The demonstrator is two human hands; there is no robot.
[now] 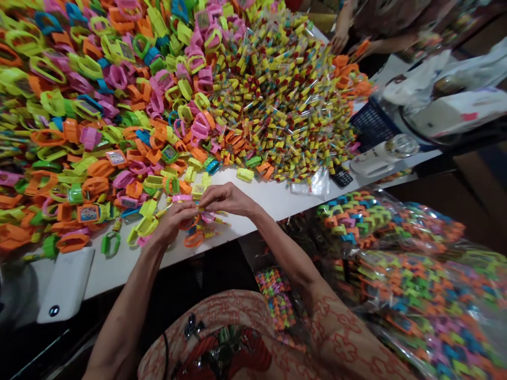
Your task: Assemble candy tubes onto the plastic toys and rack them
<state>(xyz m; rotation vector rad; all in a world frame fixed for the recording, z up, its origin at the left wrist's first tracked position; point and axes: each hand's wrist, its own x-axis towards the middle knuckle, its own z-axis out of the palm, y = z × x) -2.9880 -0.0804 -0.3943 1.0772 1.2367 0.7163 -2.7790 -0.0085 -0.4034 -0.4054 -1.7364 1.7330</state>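
My left hand (173, 221) and my right hand (224, 199) meet at the front edge of a white table (273, 200). Both are closed in a pinch around small plastic toy pieces; the left holds an orange toy watch strap (186, 224), the right pinches a small yellowish piece (200, 196) I cannot name. A few loose straps, orange (194, 240) and green (110, 244), lie just beside the hands. A huge heap of neon toy watches (99, 105) covers the table's left and far side. A pile of small yellow packets in clear wrap (285, 105) lies to the right.
A white box (65, 285) sits at the table's near left corner. A black calculator (341, 177), white tape dispenser (380, 155) and blue basket (370, 124) lie right. Clear bags of packed toys (396, 253) stand beside my right arm. Another person's hands (340, 39) work at the far side.
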